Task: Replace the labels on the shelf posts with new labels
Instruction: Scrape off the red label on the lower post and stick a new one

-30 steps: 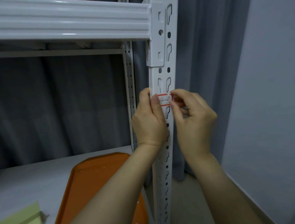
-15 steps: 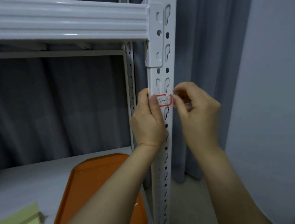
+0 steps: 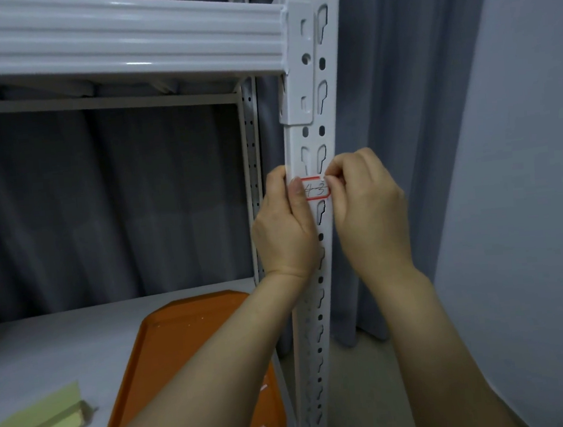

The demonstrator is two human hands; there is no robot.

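1. Two hands at white shelf post [image 3: 314,135]; red-bordered label [image 3: 317,189] sits between them.
2. Left hand [image 3: 284,237] grasps post edge, thumb pressing label's left end.
3. Right hand [image 3: 368,212] pinches label's upper right corner.
4. Orange tray [image 3: 183,351] below left hand.

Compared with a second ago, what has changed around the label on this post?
The right hand shifted slightly right and its fingers curled tighter. They came off the right end of the label and now pinch at its upper right corner. Unchanged: the left hand grips the post, thumb on the label's left end. The label stays stuck on, and the tray has not moved.
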